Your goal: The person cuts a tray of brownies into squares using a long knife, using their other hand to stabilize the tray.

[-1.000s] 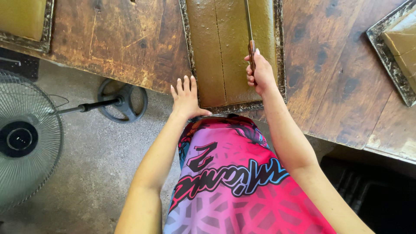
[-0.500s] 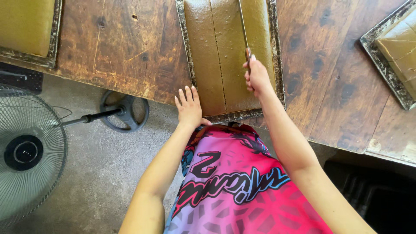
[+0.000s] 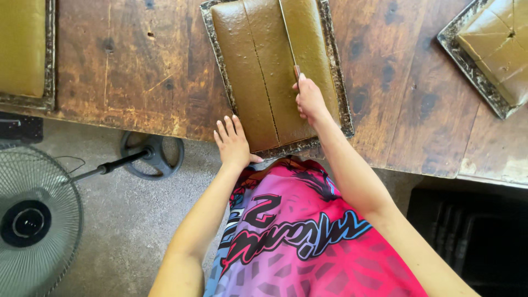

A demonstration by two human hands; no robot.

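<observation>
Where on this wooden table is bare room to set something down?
Bare wood lies between the left tray and the middle tray, and a narrower strip between that and the right tray. Crowded: the middle tray, where the right hand holds a knife and the left hand rests at its edge.

No packages, labels, signs or screens are visible. The only lettering present is a black and blue print on the pink and purple shirt (image 3: 297, 231), located below both hands, between the forearms.
</observation>
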